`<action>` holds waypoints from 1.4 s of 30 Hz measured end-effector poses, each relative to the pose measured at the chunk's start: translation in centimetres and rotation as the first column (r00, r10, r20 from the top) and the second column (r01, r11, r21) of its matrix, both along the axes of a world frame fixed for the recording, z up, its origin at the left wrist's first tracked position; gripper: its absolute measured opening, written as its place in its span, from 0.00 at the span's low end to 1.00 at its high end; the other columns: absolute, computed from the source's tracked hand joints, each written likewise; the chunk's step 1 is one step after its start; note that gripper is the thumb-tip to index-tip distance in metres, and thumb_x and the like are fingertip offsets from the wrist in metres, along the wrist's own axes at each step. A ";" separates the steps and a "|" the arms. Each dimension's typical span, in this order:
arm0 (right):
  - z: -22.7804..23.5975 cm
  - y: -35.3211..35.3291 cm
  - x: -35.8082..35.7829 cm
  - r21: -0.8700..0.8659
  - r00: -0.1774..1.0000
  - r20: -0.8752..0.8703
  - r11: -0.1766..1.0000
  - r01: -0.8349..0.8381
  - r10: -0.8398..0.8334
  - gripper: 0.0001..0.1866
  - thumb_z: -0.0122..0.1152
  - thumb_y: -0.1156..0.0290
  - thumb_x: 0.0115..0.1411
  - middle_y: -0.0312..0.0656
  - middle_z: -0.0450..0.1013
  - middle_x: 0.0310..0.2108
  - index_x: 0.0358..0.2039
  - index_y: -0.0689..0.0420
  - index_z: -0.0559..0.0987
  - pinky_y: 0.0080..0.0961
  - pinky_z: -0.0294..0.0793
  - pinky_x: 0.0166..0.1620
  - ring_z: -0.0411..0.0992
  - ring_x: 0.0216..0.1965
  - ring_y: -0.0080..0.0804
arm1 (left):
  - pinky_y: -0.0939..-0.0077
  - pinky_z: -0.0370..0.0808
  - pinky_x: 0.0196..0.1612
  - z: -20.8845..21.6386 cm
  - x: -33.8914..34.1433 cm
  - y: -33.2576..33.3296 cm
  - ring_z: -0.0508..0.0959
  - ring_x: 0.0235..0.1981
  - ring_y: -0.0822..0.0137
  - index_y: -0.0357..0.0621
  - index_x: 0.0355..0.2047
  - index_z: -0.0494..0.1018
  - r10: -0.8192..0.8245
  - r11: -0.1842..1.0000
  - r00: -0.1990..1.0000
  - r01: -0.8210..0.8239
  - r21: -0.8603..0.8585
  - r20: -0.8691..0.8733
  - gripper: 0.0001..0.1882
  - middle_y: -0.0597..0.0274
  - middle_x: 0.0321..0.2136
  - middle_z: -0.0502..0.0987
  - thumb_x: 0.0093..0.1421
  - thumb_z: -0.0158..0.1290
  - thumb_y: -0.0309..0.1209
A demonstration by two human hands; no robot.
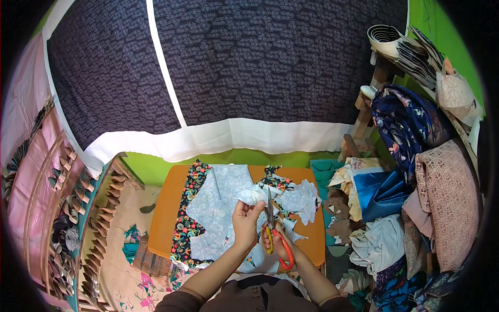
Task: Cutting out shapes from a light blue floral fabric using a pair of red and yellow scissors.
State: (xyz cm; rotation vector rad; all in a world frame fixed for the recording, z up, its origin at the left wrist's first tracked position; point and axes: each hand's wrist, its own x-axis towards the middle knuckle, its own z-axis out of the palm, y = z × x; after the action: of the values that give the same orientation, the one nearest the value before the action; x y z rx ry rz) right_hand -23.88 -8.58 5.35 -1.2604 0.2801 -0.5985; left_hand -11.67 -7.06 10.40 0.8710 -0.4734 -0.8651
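Between its thumb and fingers my left hand (245,221) pinches a small pale floral fabric piece (252,194) above the table. My right hand (278,240) grips a pair of scissors (285,255) with red and yellow handles. Their dark blades point up, close to the right edge of the held piece; whether they touch it I cannot tell. Beneath lies a large light blue-grey fabric (221,190), with a black floral print fabric (183,229) showing along its left side. Cut pale fabric scraps (300,200) lie right of the blades.
An orange table (162,218) bears the fabrics. At right are heaped cloths, including a blue satin piece (382,195) and a white cloth (378,243). Wooden shoe lasts (101,223) line a rack at left. Scraps (148,288) litter the floor. A dark patterned curtain (260,62) hangs behind.
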 end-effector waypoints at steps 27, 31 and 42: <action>0.3 0.0 -0.6 -0.015 0.999 -0.028 1.000 0.025 -0.025 0.34 0.43 0.39 0.51 0.32 0.55 0.27 0.46 0.56 0.55 0.14 0.57 0.27 0.54 0.24 0.18 | 0.81 0.67 0.38 0.4 -0.3 -0.8 0.71 0.33 0.75 0.39 0.37 0.66 0.007 1.000 1.000 -0.007 -0.021 0.000 0.13 0.65 0.32 0.72 0.50 0.53 0.23; 0.9 0.0 -0.6 0.081 1.000 0.007 0.996 -0.031 0.030 0.36 0.43 0.36 0.48 0.31 0.54 0.26 0.45 0.55 0.56 0.12 0.55 0.26 0.52 0.23 0.16 | 0.81 0.67 0.39 0.4 -0.2 -0.7 0.71 0.33 0.75 0.39 0.36 0.66 0.007 1.000 1.000 -0.007 -0.020 -0.002 0.12 0.65 0.33 0.72 0.50 0.53 0.23; 2.1 0.2 -0.6 0.175 0.996 -0.084 0.984 -0.018 0.033 0.36 0.44 0.35 0.47 0.32 0.54 0.26 0.41 0.56 0.58 0.08 0.54 0.22 0.52 0.21 0.14 | 0.79 0.68 0.40 -0.3 0.6 -0.5 0.71 0.35 0.74 0.40 0.39 0.64 0.015 1.000 1.000 -0.015 -0.014 0.012 0.13 0.63 0.35 0.71 0.52 0.50 0.22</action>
State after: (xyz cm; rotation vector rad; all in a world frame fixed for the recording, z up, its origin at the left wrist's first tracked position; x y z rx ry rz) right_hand -24.47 -8.39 7.43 -1.1204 0.3799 -0.4875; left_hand -11.06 -7.59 10.08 0.8659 -0.4824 -0.8425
